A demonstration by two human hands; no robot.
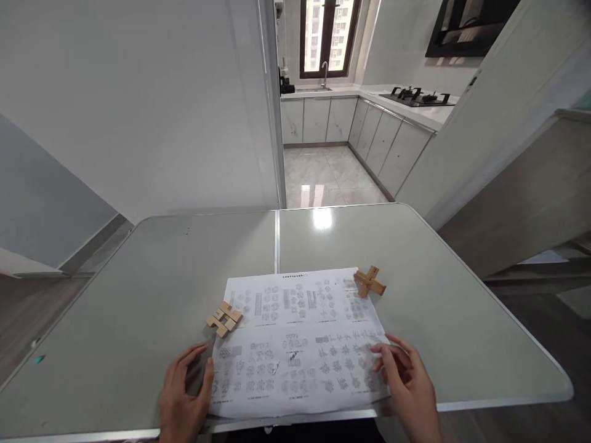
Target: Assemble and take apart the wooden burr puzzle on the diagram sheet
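A printed sheet [258, 387] covered in small diagrams lies flat near the table's front edge. My left hand [184, 391] rests at the sheet's left edge, fingers apart, holding nothing. On the opposite side, my right hand [409, 381] is over the sheet's right edge with loosely curled, spread fingers and nothing visible in them. An interlocked wooden block puzzle [224, 319] sits across the sheet's upper left edge, beyond my left hand. At the top right corner of the sheet lies a cross-shaped wooden puzzle [370, 282], farther from my right hand.
The pale folding table [323, 243] has a metal seam down its middle. A small teal bit [39, 359] lies near its left edge. Past the far edge stand a white wall [184, 111] and a kitchen with a stove [418, 97] and white cabinets [316, 120].
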